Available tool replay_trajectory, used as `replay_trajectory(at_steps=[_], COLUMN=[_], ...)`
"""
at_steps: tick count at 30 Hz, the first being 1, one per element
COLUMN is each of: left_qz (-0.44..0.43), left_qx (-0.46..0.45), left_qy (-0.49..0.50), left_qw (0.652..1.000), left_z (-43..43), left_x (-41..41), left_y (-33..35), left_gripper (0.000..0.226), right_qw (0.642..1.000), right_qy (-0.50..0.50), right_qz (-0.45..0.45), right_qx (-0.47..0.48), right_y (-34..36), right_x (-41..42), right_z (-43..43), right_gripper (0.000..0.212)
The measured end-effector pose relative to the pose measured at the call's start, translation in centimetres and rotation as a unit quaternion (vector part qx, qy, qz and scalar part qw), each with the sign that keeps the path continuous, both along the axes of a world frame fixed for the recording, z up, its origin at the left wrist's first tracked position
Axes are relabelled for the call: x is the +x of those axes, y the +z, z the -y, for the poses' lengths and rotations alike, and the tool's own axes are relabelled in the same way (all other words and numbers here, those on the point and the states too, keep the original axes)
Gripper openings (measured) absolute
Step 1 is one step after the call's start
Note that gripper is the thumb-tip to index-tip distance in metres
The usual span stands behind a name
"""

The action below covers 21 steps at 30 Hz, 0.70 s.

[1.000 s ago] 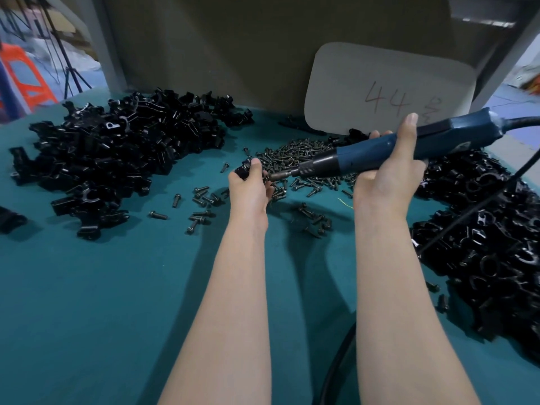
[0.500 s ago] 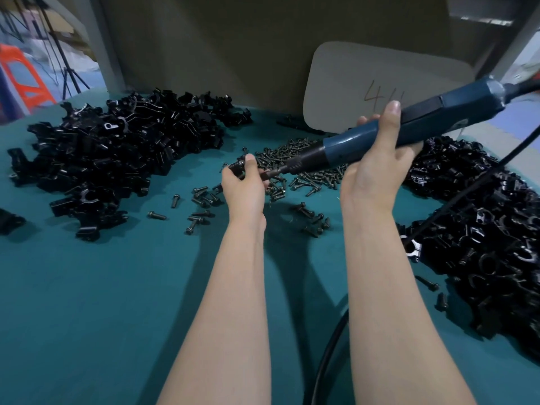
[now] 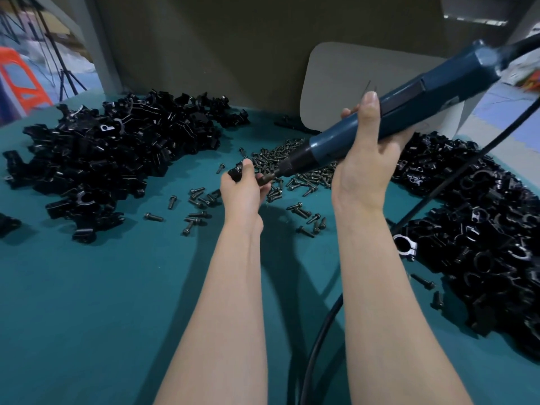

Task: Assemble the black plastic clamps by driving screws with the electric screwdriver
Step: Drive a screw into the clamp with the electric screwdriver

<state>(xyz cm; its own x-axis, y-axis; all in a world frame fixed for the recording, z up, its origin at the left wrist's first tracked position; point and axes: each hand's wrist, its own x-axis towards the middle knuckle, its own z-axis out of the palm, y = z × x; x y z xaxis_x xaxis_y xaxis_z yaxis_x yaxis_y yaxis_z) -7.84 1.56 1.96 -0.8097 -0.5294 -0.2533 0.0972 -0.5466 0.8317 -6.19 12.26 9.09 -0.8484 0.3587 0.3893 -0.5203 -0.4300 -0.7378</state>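
Clamp, a small black plastic pc, is up off the counter in the left grip, pinched btwn the thumb on top and curled fingers below. It sits approx mid-frame, over the near edge of the screw heap. Right grip is wrapped round the blue screwdriver, one finger laid straight across the barrel & the rest curled behind it. Screwdriver slants down from upper right to lower left. Its bit meets the left fingers just beside the clamp; can't tell if a screw sits on the bit, too small & partly hidden. Black cable crosses above the right pile of black clamps, passes behind the right forearm & shows again on the counter btwn the forearms. One pc w/ a bright rim lies at that pile's near-left edge. Left pile, also black clamps, spreads over the far-left counter. Loose screws lie scattered on the teal cloth either side of the left wrist, a few more by the right pile. Pale card w/ handwriting leans vs the brown back wall, behind the screwdriver. Orange frame & tripod stand beyond the counter, upper left.
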Motion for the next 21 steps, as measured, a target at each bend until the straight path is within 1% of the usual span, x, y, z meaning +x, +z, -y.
replay_trajectory(at_steps=[5,8,10,12,14,16,17,19,21], left_qz=[0.002,0.001,0.009,0.036,0.075,0.088,0.09,0.094,0.106], left_qx=[0.02,0.017,0.005,-0.006,-0.028,-0.046,-0.057,-0.069,-0.078], left_qy=[-0.004,-0.009,-0.031,-0.072,-0.122,-0.16,-0.173,-0.189,-0.196], left_qw=[1.0,1.0,0.999,0.997,0.989,0.982,0.979,0.975,0.972], left_z=[-0.1,0.2,0.2,0.0,-0.1,0.0,0.1,0.3,0.4], left_x=[-0.1,-0.1,-0.2,-0.1,0.0,0.1,0.0,0.1,0.0], left_y=[-0.2,-0.1,0.0,0.0,0.0,-0.1,-0.2,-0.3,-0.3], left_gripper=[0.02,0.019,0.018,0.019,0.021,0.023,0.024,0.026,0.025], right_qw=[1.0,1.0,0.999,0.998,0.996,0.993,0.992,0.99,0.993], right_qy=[-0.005,0.012,0.028,0.052,0.067,0.08,0.083,0.083,0.075], right_qz=[0.0,-0.005,-0.023,-0.038,-0.055,-0.074,-0.086,-0.096,-0.09], right_qx=[0.021,0.01,0.004,0.002,0.012,0.037,0.047,0.053,0.033], right_y=[0.1,0.2,0.5,0.7,1.0,1.4,1.6,1.9,1.9], right_x=[0.1,0.4,0.6,0.6,0.7,0.9,1.0,1.2,1.1], right_z=[0.7,0.7,0.2,-0.4,-0.8,-0.8,-0.7,-0.4,-0.3], right_gripper=[0.047,0.048,0.048,0.04,0.028,0.017,0.016,0.021,0.029])
